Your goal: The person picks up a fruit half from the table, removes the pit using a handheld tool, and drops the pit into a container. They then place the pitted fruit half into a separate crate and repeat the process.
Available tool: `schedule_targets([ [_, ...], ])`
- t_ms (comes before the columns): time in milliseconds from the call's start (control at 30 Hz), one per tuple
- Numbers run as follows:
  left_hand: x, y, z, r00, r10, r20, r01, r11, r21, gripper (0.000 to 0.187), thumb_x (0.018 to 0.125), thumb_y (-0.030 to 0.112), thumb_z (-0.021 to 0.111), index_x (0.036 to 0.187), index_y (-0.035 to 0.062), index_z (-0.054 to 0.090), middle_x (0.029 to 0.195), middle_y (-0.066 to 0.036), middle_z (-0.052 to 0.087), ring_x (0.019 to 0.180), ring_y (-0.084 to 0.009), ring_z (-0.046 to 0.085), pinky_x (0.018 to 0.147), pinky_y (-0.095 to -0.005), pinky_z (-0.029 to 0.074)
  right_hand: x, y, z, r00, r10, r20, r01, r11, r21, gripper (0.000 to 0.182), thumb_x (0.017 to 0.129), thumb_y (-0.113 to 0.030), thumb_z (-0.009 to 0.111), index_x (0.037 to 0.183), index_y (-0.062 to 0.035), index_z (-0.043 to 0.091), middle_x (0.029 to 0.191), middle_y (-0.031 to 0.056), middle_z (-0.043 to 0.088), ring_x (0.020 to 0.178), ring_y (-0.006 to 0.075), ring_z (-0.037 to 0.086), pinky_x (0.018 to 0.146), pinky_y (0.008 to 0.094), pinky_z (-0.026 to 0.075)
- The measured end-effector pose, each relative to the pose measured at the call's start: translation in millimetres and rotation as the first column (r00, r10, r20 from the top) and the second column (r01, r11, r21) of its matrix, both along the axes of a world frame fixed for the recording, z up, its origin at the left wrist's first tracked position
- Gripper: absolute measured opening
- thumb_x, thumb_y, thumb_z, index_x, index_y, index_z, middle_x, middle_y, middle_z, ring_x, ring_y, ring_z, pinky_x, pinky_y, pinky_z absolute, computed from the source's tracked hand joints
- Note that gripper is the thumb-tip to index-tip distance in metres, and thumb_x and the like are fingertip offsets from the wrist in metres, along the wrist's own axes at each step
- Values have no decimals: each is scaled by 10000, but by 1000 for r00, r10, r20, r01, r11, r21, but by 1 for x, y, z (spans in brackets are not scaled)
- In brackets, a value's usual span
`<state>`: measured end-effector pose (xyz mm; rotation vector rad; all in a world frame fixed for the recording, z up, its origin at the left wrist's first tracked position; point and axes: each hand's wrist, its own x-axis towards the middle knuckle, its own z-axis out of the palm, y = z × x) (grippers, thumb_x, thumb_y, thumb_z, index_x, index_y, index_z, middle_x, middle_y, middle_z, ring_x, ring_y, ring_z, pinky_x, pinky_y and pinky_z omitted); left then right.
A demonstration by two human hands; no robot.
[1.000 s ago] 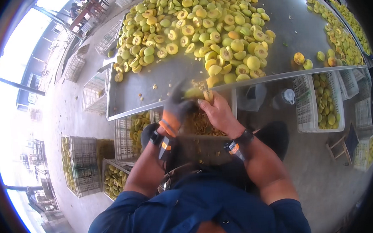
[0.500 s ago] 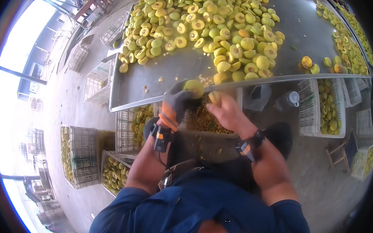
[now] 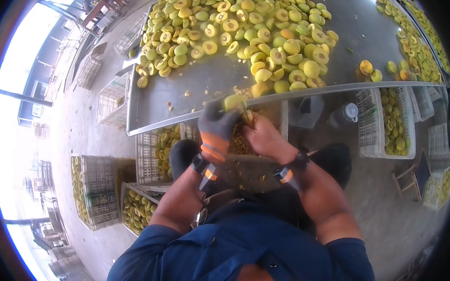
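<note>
My left hand (image 3: pixel 217 121), in a grey glove with an orange cuff, is closed around a green-yellow stone fruit (image 3: pixel 234 103) at the table's near edge. Bare, my right hand (image 3: pixel 266 137) is closed close beside it, with a small yellow-brown thing (image 3: pixel 247 118) at its fingertips, touching or nearly touching the fruit. Blur and the fingers hide what that thing is. Beyond both hands, a large heap of halved stone fruit (image 3: pixel 230 26), some with brown pits showing, lies on the metal table (image 3: pixel 207 86). Under my hands stands a crate (image 3: pixel 284 122) holding brownish scraps.
Crates of fruit stand at left (image 3: pixel 101 193) and right (image 3: pixel 361 134) below the table. A clear-lidded jug (image 3: pixel 351 112) stands under the table edge, right of my knees. A small wooden stool (image 3: pixel 408 180) is on the floor at right. More fruit (image 3: pixel 417 57) lines the table's right side.
My right hand has moved left and closer to the left hand, bringing its small thing up against the fruit. The left hand has turned slightly. The whole view has shifted a little.
</note>
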<state>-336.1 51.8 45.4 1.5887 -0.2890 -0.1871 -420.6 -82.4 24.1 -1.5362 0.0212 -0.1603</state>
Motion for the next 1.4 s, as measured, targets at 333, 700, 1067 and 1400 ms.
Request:
schedule_targets([
  [333, -2, -6, -2, 998, 60, -23, -60, 998, 3, 376, 873, 38, 852, 1199, -21, 673, 1060, -125, 760, 930, -159, 720, 782, -295, 590, 6, 2, -10, 989, -109, 105, 129, 969, -212, 240, 993, -98, 582, 1195, 22, 632, 1001, 250, 724, 948, 421, 700, 846, 470, 537],
  [700, 20, 6, -21, 941, -126, 313, 61, 976, 209, 282, 1019, 36, 655, 1291, -41, 654, 1119, -146, 751, 1006, -249, 738, 892, -346, 604, 7, -3, 4, 997, 12, -75, -16, 998, -53, 264, 985, -100, 583, 1202, 27, 663, 1024, 188, 743, 960, 257, 689, 874, 405, 544],
  [1067, 5, -5, -21, 853, -50, 520, -124, 948, 294, 260, 1014, -14, 586, 1258, -12, 675, 1222, -158, 693, 1051, -295, 708, 925, -353, 581, 8, 8, -17, 981, 112, 157, -81, 978, -193, 207, 1001, -86, 581, 1156, 35, 646, 1053, 244, 708, 971, 405, 669, 858, 468, 545],
  [1400, 30, 7, -5, 878, -289, 382, 220, 952, 215, 269, 910, -5, 667, 1172, 23, 720, 1018, -137, 746, 916, -312, 731, 847, -367, 571, 5, 8, 2, 994, 74, 86, -56, 978, -203, 229, 1010, -176, 594, 1080, 37, 637, 908, 261, 691, 903, 474, 672, 821, 507, 526],
])
